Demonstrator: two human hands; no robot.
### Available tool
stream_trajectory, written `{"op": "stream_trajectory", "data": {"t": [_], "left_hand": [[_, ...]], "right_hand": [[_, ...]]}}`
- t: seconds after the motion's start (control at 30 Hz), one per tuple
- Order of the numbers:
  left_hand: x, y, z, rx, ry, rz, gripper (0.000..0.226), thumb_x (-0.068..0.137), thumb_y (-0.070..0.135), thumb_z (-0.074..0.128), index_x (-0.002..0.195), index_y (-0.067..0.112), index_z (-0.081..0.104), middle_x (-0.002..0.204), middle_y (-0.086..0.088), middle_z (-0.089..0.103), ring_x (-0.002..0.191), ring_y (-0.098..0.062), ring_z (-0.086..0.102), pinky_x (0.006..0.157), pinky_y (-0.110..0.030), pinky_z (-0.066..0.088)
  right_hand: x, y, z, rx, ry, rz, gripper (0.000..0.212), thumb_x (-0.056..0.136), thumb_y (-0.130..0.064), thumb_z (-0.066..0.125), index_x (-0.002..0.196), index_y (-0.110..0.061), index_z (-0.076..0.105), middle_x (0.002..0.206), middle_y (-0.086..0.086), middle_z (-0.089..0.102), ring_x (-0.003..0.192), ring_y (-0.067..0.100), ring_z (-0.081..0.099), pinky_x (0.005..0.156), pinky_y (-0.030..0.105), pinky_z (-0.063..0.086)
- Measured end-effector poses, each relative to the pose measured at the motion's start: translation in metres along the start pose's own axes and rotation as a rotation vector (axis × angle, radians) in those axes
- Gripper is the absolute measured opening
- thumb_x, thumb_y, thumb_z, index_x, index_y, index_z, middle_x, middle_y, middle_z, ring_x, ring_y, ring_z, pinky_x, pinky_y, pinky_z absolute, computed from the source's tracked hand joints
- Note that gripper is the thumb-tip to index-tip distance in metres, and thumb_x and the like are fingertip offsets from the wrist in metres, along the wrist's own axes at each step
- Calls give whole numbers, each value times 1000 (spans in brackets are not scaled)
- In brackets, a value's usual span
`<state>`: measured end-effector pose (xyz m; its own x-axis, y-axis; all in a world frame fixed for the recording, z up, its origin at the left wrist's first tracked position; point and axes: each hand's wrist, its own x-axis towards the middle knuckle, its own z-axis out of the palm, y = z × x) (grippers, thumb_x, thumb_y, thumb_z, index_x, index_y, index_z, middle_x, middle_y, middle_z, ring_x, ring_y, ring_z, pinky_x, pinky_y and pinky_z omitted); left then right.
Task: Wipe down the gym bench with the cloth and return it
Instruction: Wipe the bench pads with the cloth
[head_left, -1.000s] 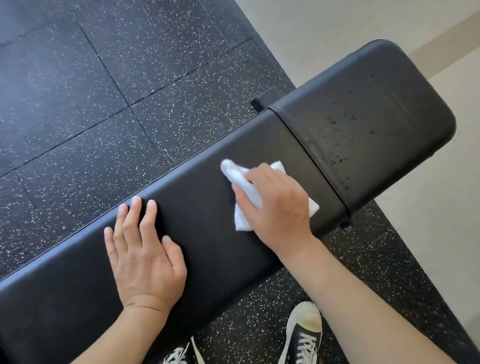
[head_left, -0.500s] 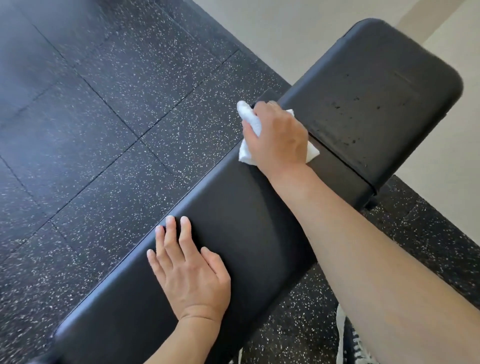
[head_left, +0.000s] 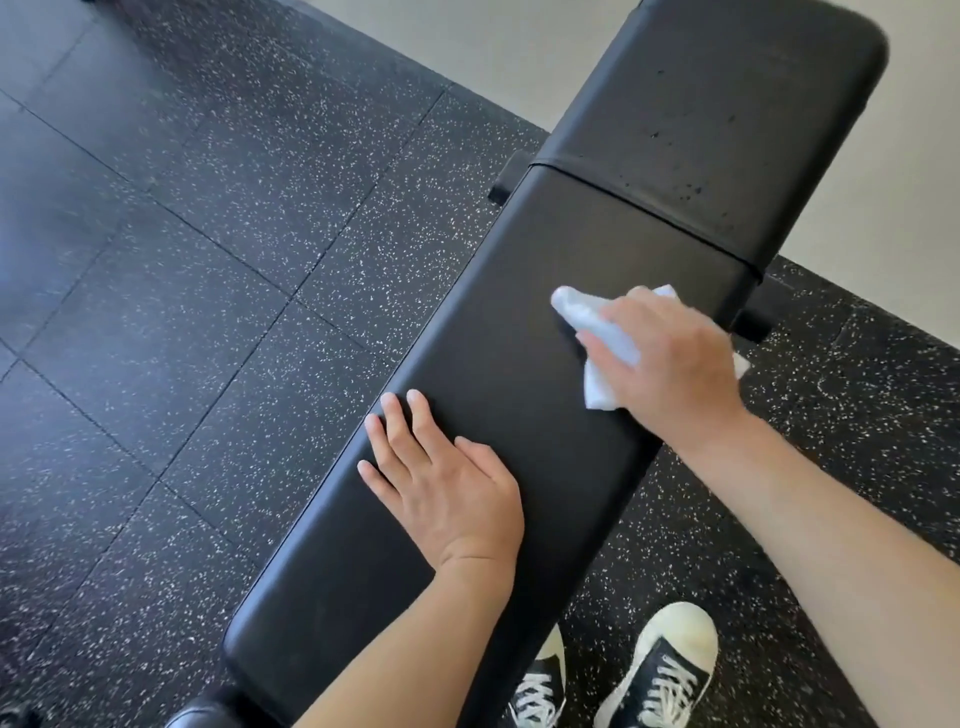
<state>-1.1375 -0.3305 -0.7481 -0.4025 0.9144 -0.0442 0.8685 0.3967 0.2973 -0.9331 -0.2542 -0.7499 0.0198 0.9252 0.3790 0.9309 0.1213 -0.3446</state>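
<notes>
A black padded gym bench runs from bottom left to top right, split by a seam into a long pad and a wider end pad with dark specks on it. My right hand grips a crumpled white cloth and presses it on the long pad, a little short of the seam and toward the pad's right edge. A corner of the cloth sticks out past my knuckles. My left hand rests flat on the long pad, fingers straight and reaching the pad's left edge.
Black speckled rubber floor tiles lie all around the bench, and pale floor begins at the top right. Black frame brackets stick out below the seam on both sides. My two sneakers stand by the bench's right side.
My right hand has drawn the cloth back from the seam along the long pad, toward me and the right edge. My left hand stays flat on the pad.
</notes>
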Motion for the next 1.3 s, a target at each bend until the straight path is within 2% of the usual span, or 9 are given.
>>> {"op": "stream_trajectory", "data": {"t": [0.13, 0.2, 0.37, 0.43, 0.53, 0.57, 0.8, 1.03, 1.3], "left_hand": [[2, -3, 2, 26, -17, 11, 63, 97, 26, 36, 160, 21, 31, 170, -1, 25, 160, -31, 14, 128, -60, 11], [1, -4, 1, 35, -44, 35, 61, 100, 23, 38, 160, 26, 30, 171, 5, 22, 160, -31, 11, 127, -62, 10], [0, -10, -14, 32, -187, 99, 62, 105, 19, 38, 164, 34, 24, 175, 6, 10, 161, -36, 3, 125, -67, 10], [4, -21, -29, 55, -289, 277, 67, 105, 13, 41, 165, 35, 21, 176, 11, 3, 162, -30, -2, 128, -61, 13], [17, -16, -45, 111, -477, 868, 73, 97, 6, 49, 163, 32, 31, 175, 13, 9, 163, -19, 0, 130, -49, 15], [24, -2, -40, 104, -500, 939, 69, 98, 11, 48, 162, 31, 33, 175, 13, 11, 163, -17, 1, 130, -49, 14], [33, 87, 14, 68, -290, 907, 68, 92, 24, 43, 160, 25, 39, 172, 4, 26, 161, -25, 17, 128, -57, 16], [30, 88, 17, 74, -269, 928, 68, 89, 23, 39, 156, 17, 44, 170, -4, 30, 159, -30, 21, 123, -62, 22], [31, 89, 18, 106, -268, 952, 68, 88, 20, 38, 156, 14, 43, 170, -7, 29, 159, -31, 20, 125, -60, 20]], "right_hand": [[2, 17, -1, -144, -71, 315, 34, 101, -45, 43, 100, -23, 68, 86, -3, 54, 78, 20, 47, 64, 32, 31], [-5, -3, -3, -40, -19, 426, 27, 98, -42, 52, 93, -18, 63, 88, -2, 58, 80, 25, 53, 63, 33, 33], [-54, -48, -20, 133, 28, 375, 20, 94, -35, 64, 88, -17, 61, 79, -4, 55, 71, 23, 53, 60, 36, 40], [-83, -55, -29, 234, 7, 448, 23, 97, -39, 61, 92, -17, 62, 83, -6, 55, 74, 21, 54, 61, 35, 41], [-123, -66, -46, 440, 33, 725, 22, 100, -43, 57, 93, -21, 58, 85, -10, 55, 74, 16, 55, 62, 36, 43], [-136, -66, -50, 489, 52, 824, 21, 100, -44, 56, 93, -24, 56, 83, -11, 55, 73, 12, 55, 63, 35, 42], [-184, -58, -55, 718, 136, 1144, 25, 96, -54, 49, 96, -31, 56, 85, -12, 62, 81, 12, 61, 70, 27, 46], [-97, -54, -19, 855, 239, 1265, 22, 101, -55, 43, 98, -33, 45, 85, -10, 60, 77, 15, 57, 70, 43, 48], [-7, 62, -2, 801, 310, 1174, 24, 107, -39, 47, 102, -16, 46, 92, 2, 62, 82, 27, 57, 70, 41, 41]]}}
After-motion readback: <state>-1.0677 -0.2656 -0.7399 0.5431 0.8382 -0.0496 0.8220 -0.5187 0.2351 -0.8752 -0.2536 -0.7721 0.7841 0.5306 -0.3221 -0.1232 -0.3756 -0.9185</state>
